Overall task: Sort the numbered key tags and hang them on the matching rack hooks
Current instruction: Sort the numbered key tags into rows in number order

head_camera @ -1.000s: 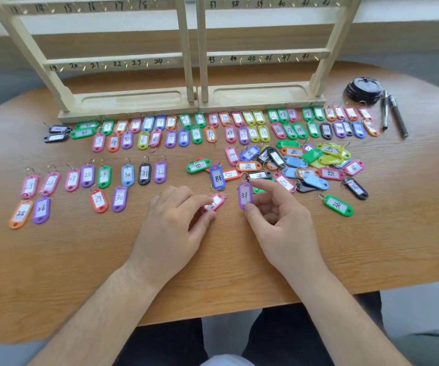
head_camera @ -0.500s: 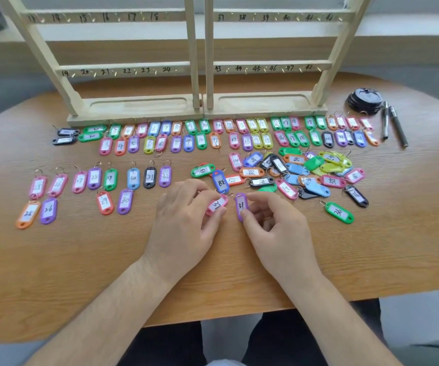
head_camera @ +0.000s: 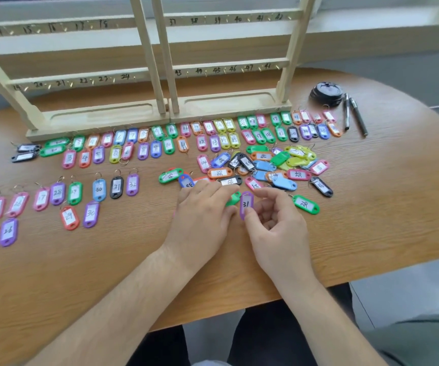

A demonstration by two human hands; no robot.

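purple 31 tag (head_camera: 246, 204) still unfiled
right hand (head_camera: 279, 228) keeps pinching it just below the loose pile (head_camera: 266, 165); left hand (head_camera: 202, 215) slid forward, flat over tags, can't tell if holding any. Belongs beside black 31 (head_camera: 116, 187)

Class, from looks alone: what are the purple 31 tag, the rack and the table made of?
Purple 31 tag: probably smooth plastic, uniform colour, paper-like white insert. Rack: pale, matte wood, likely unvarnished. Table: brown wood grain; solid, veneer or laminate unclear.
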